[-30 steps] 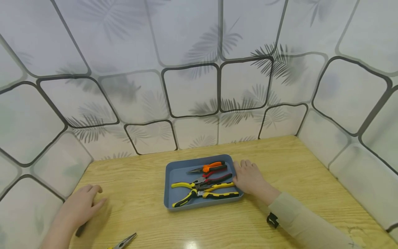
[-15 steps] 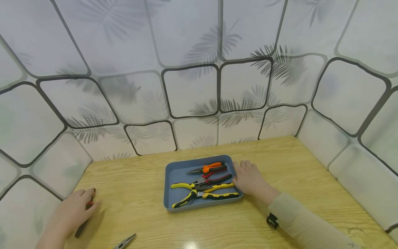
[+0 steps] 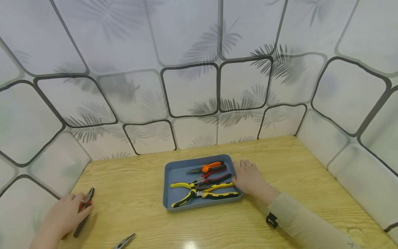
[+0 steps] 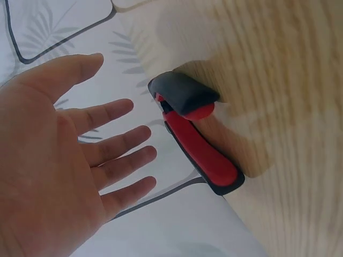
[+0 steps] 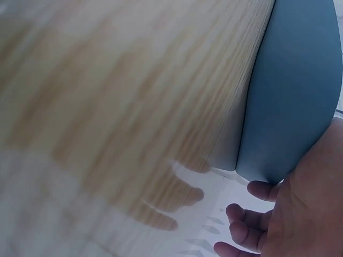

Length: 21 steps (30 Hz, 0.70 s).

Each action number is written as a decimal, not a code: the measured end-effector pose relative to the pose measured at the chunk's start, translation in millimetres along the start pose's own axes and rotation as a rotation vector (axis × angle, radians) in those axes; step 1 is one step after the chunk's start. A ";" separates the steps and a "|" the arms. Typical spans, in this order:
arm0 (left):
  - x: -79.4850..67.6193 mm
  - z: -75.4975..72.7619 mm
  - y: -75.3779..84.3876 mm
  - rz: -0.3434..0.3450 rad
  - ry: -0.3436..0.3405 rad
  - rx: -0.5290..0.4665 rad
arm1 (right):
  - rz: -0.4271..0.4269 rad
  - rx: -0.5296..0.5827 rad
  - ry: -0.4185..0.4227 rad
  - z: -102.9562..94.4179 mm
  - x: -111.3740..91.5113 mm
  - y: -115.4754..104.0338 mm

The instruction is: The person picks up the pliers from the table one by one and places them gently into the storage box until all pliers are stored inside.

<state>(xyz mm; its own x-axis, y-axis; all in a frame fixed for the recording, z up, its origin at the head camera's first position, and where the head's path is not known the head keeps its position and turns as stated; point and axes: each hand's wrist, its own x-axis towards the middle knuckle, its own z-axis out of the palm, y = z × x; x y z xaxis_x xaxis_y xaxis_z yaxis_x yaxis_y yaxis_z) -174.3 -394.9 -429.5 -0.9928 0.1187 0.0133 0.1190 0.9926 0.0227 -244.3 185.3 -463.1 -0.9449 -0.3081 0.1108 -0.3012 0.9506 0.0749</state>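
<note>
The pliers (image 4: pixel 199 149), with red and black handles standing apart, point their grey nose towards one o'clock. They lie at about nine o'clock from the blue tray (image 3: pixel 174 174), shallow, rectangular and flat.

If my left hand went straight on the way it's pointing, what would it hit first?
Most likely the red pliers nearest it: in the left wrist view, the left hand points toward their handles. How deep they lie is hard to judge.

Six pliers (image 3: pixel 206 168), one tray (image 3: pixel 178 169)
</note>
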 end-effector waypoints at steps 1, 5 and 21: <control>-0.2 0.4 -0.8 -0.007 -0.007 0.004 | 0.000 -0.001 -0.001 0.0 0.0 0.1; -1.1 3.1 -3.4 -0.023 -0.031 0.012 | 0.002 -0.006 -0.008 0.2 0.0 0.4; -6.3 9.6 -5.5 -0.028 -0.061 -0.010 | 0.010 -0.004 -0.025 0.5 0.0 -0.1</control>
<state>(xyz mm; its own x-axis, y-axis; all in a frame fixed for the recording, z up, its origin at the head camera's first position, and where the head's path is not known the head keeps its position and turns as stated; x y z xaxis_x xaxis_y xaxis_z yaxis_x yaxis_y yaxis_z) -168.8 -400.8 -439.3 -0.9946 0.0920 -0.0487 0.0905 0.9954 0.0317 -244.3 185.2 -463.5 -0.9509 -0.2971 0.0873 -0.2908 0.9536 0.0780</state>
